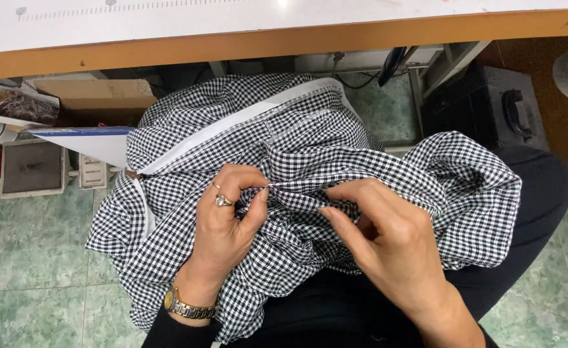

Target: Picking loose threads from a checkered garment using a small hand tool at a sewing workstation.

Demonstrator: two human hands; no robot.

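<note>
Nearest you, your left hand (223, 216), wearing a ring and a wristwatch (187, 306), has its grip closed: thumb and forefinger pinch a fold of the checked garment (297, 161) lying bunched across your lap. Just beside it, your right hand (387, 241) has its grip closed too, fingertips nipping the same ridge of cloth. The fold looks thin and taut between the two pinches; I judge it could slip free if either pinch loosens, or pucker if you pull unevenly. The garment is black-and-white gingham, crumpled, with a white band (232, 129) running along one edge. Beyond it lies green tiled floor (26, 258), then the bench (265, 38) with its wooden front edge.
</note>
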